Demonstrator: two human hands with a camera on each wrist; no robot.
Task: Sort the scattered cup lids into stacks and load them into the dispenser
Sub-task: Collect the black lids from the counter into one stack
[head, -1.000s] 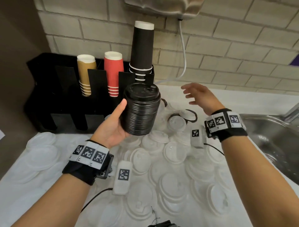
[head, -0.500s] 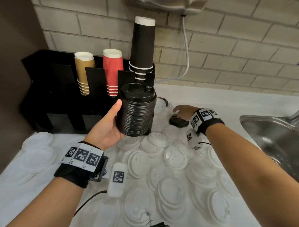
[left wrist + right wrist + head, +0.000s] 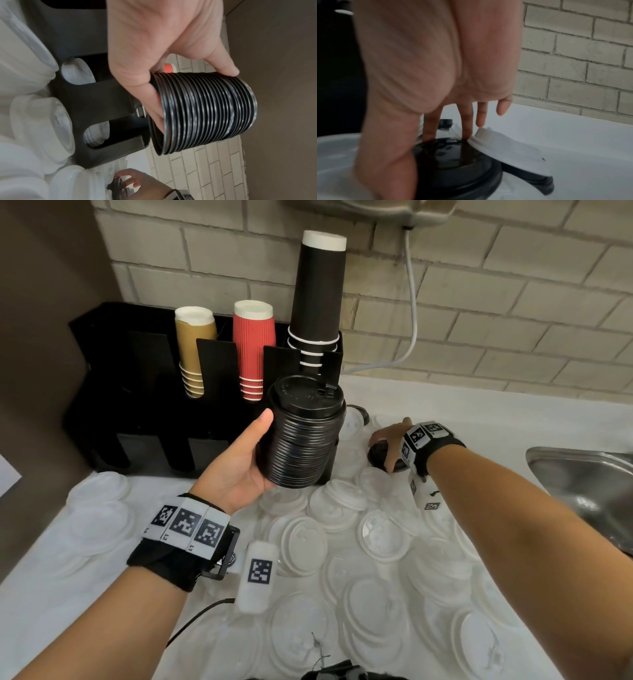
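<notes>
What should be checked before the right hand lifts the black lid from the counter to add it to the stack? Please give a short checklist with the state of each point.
1. Left hand holds the stack of black lids firmly: ok, thumb and fingers wrap it.
2. Stack is even, no lid slipping out: ok on the side seen in the left wrist view.
3. Right hand is on the loose black lid: ok, fingertips touch its top.
4. Lid is actually gripped: cannot tell, the thumb is blurred.
5. Lid is free of others: not ok, a white lid leans on its edge.
6. Top of the stack is free to receive it: ok.
</notes>
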